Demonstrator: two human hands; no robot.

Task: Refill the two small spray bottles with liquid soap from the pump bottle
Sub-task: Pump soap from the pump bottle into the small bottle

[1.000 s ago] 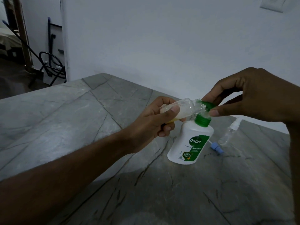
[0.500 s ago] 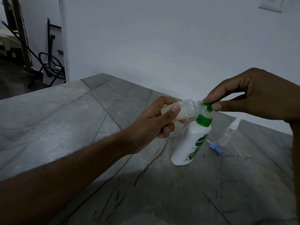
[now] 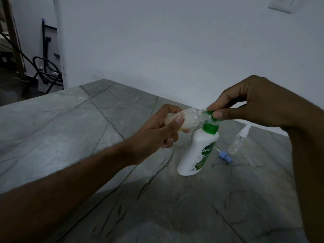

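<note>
Above the desk (image 3: 73,123), left hand (image 3: 154,130) gripping spray bottle (image 3: 185,120) sideways at spout for filling; right hand (image 3: 252,102) pinching pump head (image 3: 213,115).

The white pump bottle (image 3: 196,151) bears "Dettol" on its green label; smaller print is unreadable.

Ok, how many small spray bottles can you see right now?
2. One clear spray bottle is held sideways in the left hand at the pump bottle's green nozzle; the other spray bottle stands on the table, right of it.
</note>
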